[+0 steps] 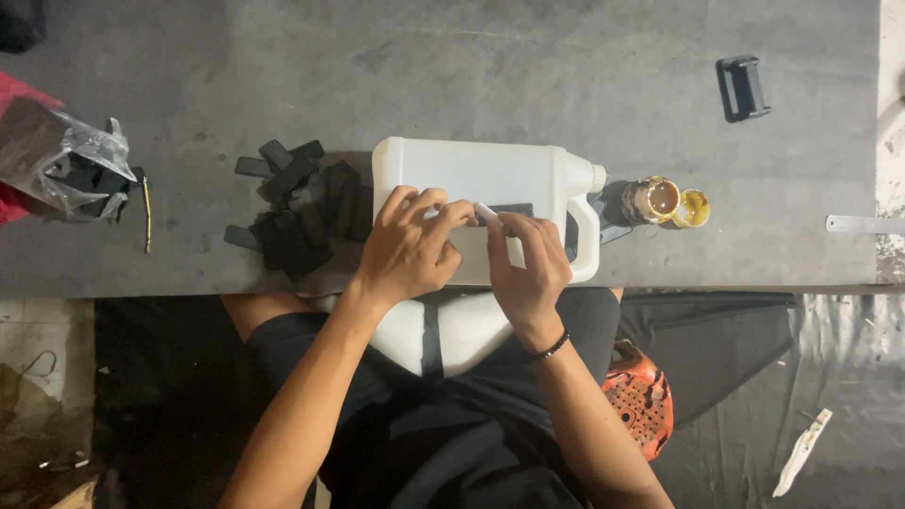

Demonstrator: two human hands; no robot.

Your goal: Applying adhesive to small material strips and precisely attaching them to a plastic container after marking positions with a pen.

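Pressing down on the white plastic jug [490, 179] that lies on its side at the middle of the frame, I have both hands over a black strip [509, 209] on its flat face. My left hand [407, 250] has its fingers [429, 203] curled together and resting on the jug just left of the strip. My right hand [528, 269] pinches a small white stick-like tool [487, 213] between thumb and forefinger, its tip touching the strip's left end. The jug rests on the grey surface [471, 66], its lower edge hanging a little over the near rim toward my lap, with its handle and capped spout pointing right.

Just left of the jug lies a heap of black foam pieces [292, 212]. Just right of the spout sits a small open tin of yellowish glue [652, 199] with its lid [693, 208] beside it. A black buckle-like clip [743, 87] lies in the upper right, a clear plastic bag [71, 165] of dark pieces at the far left, and a metal ruler [863, 224] at the right edge.

I judge the main risk to be the jug rocking or sliding off the near rim if my left hand eases up, since it overhangs. The strip could also set crooked if the tool drags it. The open tin stands near enough to the spout that a shove of the jug could tip it.
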